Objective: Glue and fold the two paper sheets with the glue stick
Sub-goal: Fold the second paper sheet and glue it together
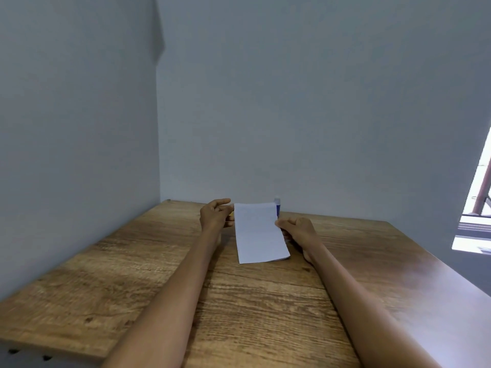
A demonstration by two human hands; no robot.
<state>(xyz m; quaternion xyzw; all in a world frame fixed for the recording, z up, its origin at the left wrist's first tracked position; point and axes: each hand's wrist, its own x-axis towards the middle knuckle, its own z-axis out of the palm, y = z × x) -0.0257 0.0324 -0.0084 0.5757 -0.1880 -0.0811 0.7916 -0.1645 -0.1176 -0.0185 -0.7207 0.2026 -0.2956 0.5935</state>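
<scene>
A folded white lined paper (259, 232) lies on the wooden table (132, 274), its layered edge showing at the near right corner. My left hand (216, 216) is at the paper's far left edge with curled fingers pinching it; a bit of yellow shows between the fingers and the paper. My right hand (295, 229) pinches the paper's right edge at mid-length. A blue and white glue stick (277, 207) stands upright just behind the paper's far right corner, partly hidden by it.
Grey walls close the table on the left and at the back. The table's right edge runs diagonally, with a bright window (475, 208) beyond it. Bare wood lies in front of the paper and to the left.
</scene>
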